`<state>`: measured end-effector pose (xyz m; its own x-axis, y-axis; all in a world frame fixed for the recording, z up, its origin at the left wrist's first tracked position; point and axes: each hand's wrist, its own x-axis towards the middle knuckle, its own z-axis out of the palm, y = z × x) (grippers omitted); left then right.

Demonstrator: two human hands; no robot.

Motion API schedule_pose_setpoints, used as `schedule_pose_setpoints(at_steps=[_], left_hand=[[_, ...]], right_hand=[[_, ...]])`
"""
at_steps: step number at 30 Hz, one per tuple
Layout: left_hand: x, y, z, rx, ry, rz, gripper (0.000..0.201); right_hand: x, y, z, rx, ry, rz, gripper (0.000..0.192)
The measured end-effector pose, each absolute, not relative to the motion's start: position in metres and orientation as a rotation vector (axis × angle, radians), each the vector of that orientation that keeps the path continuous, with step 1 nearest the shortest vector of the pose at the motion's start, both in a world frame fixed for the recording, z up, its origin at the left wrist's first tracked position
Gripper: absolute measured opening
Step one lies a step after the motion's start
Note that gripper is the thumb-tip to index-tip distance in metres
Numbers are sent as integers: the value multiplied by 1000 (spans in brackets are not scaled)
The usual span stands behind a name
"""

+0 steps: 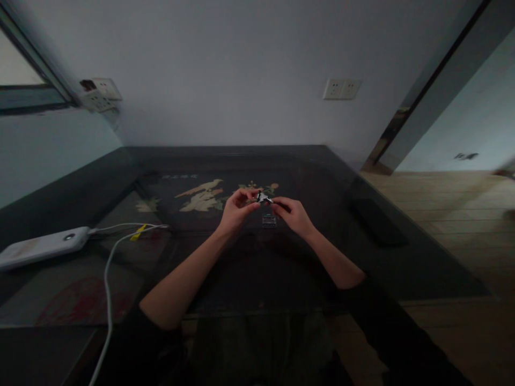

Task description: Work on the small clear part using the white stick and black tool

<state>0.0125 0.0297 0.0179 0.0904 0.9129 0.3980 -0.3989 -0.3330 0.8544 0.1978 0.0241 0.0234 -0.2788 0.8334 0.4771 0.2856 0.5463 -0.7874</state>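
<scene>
Over the middle of the dark table, my left hand point(236, 210) and my right hand point(296, 215) come close together. Between their fingertips is a small silvery piece point(264, 198) with dark parts, too small for me to tell its kind. The left fingers and thumb pinch its left side. My right thumb and fingers close on its right end. Just below, a small clear rectangular item point(269, 220), perhaps a case, lies on the tabletop; its contents cannot be made out.
The dark glossy table point(249, 273) has a printed bird and flowers. On its left lies a white power bank point(46, 245) with a white cable point(108, 279) and yellow tag. A dark flat object point(378, 222) lies at right. Wall sockets point(341, 89) are behind.
</scene>
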Motion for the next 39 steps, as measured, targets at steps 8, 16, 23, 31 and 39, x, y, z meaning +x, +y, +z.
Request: schedule_pose_setpoints(at_steps=[8,16,23,31,39], left_hand=[[12,31,17,1279,622,1506,32],[12,30,19,1260,558,1480,30],[13,28,22,1256,570,1474,29],[13,28,23,1227,537,1489,28],[13,27,23,1221,544,1500,28]], right_hand=[[199,23,24,-926,-1836,682,32],[199,23,24,-914,-1822,656,31],[197,21,24,-904,-1824,553,28],[195,18,26,-900,-1827,470,26],[195,17,26,-901,-1824,451,23]])
